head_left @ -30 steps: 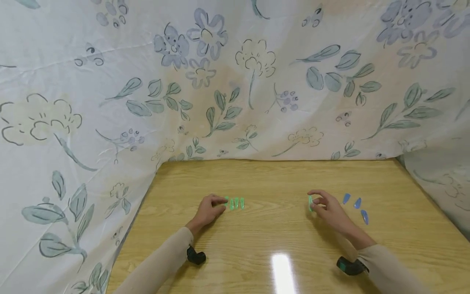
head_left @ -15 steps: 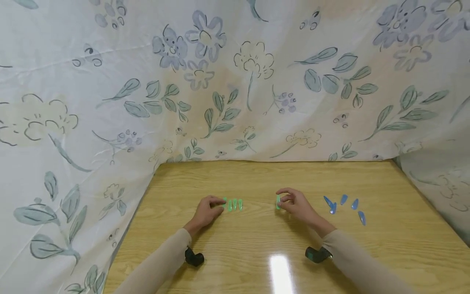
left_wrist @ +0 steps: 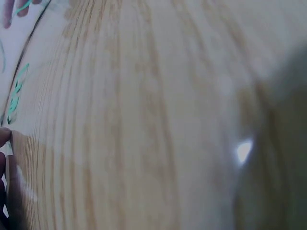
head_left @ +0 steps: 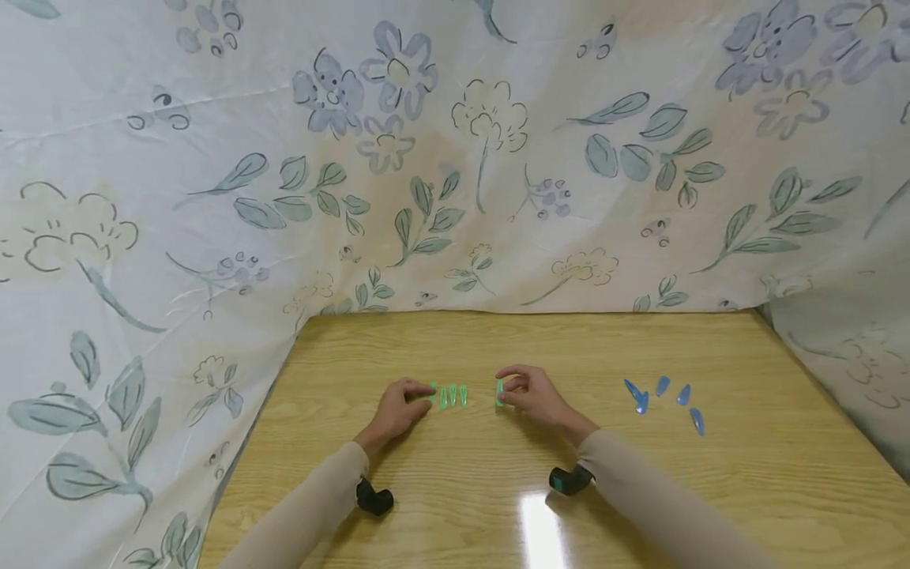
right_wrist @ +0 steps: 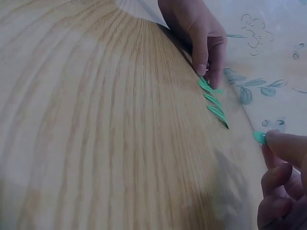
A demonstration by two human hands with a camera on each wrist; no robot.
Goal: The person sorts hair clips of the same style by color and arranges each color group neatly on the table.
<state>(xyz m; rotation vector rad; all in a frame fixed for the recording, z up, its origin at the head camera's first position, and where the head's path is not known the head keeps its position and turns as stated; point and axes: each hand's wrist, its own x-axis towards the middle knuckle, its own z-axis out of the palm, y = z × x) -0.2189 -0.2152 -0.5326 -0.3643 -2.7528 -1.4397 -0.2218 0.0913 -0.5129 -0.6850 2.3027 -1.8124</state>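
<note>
My right hand (head_left: 535,397) pinches a green snap hair clip (head_left: 500,393) between thumb and fingers, above the table; the clip's tip also shows at the fingertips in the right wrist view. To its left lies a short row of green hair clips (head_left: 453,395), side by side on the table. At the row's left end my left hand (head_left: 398,409) holds the outermost green clip (head_left: 433,390) between thumb and forefinger, which partly cover it. In the right wrist view the left hand (right_wrist: 199,40) is at the far end of the row (right_wrist: 214,108).
Several blue hair clips (head_left: 663,386) lie loosely on the right of the wooden table (head_left: 455,490), two of them touching or overlapping. A floral cloth (head_left: 455,197) hangs behind the table and along its sides. Light glares near the front.
My right hand has carried its green clip leftward from beside the blue clips towards the green row, uncovering more blue clips. The left hand has stayed at the row's left end.
</note>
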